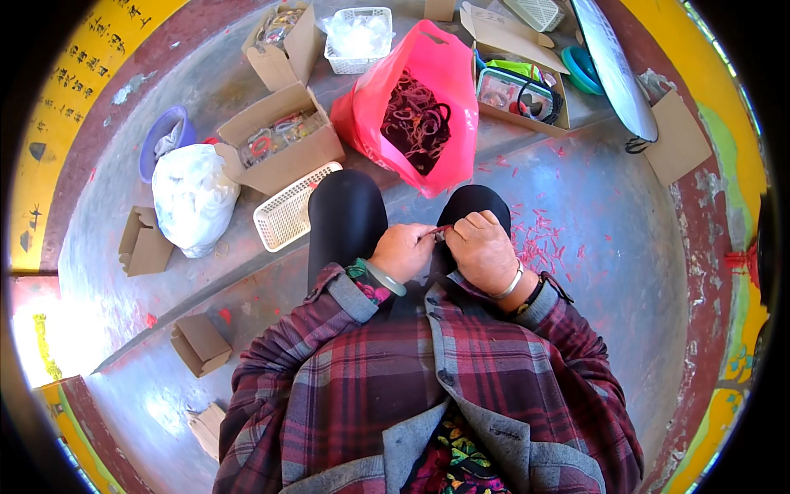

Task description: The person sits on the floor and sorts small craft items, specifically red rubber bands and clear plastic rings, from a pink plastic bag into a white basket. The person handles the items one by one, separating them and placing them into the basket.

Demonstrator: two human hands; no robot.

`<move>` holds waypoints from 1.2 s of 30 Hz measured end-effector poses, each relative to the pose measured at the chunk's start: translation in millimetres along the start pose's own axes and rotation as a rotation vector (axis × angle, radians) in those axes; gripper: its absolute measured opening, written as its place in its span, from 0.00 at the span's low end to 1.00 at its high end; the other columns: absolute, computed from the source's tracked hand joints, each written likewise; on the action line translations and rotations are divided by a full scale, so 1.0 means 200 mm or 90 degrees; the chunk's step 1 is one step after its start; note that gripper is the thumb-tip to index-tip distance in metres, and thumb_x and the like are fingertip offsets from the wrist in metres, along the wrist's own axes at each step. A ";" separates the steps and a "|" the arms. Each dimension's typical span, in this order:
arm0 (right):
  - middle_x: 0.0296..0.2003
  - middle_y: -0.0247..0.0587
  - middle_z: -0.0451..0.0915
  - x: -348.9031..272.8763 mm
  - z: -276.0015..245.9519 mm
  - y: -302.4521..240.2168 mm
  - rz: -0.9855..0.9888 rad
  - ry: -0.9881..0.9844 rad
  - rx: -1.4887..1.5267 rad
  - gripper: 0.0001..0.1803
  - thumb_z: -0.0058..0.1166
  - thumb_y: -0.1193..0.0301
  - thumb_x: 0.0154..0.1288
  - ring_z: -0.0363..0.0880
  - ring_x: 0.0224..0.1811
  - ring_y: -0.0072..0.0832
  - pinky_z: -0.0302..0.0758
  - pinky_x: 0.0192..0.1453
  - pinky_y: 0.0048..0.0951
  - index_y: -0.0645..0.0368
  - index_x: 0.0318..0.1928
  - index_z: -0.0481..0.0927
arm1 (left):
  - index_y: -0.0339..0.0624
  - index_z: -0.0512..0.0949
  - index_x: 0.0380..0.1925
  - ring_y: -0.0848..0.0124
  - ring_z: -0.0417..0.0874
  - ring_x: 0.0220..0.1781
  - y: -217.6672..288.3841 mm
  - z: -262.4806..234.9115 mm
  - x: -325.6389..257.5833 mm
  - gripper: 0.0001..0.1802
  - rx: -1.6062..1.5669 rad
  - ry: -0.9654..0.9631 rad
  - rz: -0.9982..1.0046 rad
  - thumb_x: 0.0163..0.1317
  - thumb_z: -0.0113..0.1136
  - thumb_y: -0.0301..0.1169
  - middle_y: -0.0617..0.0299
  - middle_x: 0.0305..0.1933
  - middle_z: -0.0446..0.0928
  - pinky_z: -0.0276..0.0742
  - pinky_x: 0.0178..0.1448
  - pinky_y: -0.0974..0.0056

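Above my lap, my left hand [401,252] and my right hand [484,255] are close together, fingers closed. A short piece of thin dark red cord [439,231] shows between the fingertips, pinched at both sides. Most of it is hidden by my fingers, so its full shape cannot be made out. Just beyond my knees stands a pink plastic bag [360,117], gaping wide. Inside lies a tangled heap of dark red and purplish cord loops [416,120].
Small red scraps [539,239] litter the floor beside my right knee. A white basket [284,216], a stuffed white bag [195,200], a purple basin [151,150] and a cardboard box of bands [284,169] stand left. Another box [550,123] and a round panel [613,66] are far right.
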State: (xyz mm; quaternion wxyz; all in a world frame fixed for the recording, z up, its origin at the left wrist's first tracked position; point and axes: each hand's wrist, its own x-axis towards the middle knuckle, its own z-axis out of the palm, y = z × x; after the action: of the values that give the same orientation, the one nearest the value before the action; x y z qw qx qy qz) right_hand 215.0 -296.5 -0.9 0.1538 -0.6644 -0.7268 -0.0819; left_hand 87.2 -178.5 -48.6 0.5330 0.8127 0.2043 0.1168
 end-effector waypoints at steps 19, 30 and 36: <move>0.30 0.41 0.77 0.06 -0.07 0.04 0.144 0.074 0.332 0.03 0.55 0.78 0.45 0.74 0.36 0.41 0.70 0.38 0.36 0.59 0.25 0.78 | 0.29 0.75 0.44 0.74 0.79 0.41 -0.02 -0.02 0.01 0.14 -0.306 -0.126 -0.191 0.65 0.45 0.27 0.58 0.41 0.78 0.77 0.47 0.70; 0.58 0.55 0.65 0.07 -0.07 0.08 0.123 -0.071 0.296 0.11 0.54 0.74 0.40 0.57 0.64 0.54 0.62 0.60 0.47 0.54 0.30 0.83 | 0.32 0.72 0.49 0.68 0.76 0.51 0.05 -0.06 0.00 0.18 -0.465 -0.152 -0.230 0.66 0.41 0.32 0.56 0.48 0.75 0.78 0.47 0.64; 0.61 0.55 0.61 0.07 -0.03 0.13 0.103 -0.174 0.324 0.14 0.56 0.69 0.40 0.52 0.66 0.56 0.59 0.62 0.49 0.50 0.33 0.84 | 0.31 0.71 0.49 0.67 0.77 0.48 0.07 -0.07 0.00 0.19 -0.502 -0.174 -0.204 0.67 0.40 0.35 0.55 0.47 0.75 0.80 0.41 0.65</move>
State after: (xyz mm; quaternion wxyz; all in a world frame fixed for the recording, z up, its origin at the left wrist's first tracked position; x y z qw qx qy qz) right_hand 239.8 -282.1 6.7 0.2224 -0.6651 -0.6827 0.2055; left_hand 83.6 -171.7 -30.0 0.8356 0.5134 0.1953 -0.0063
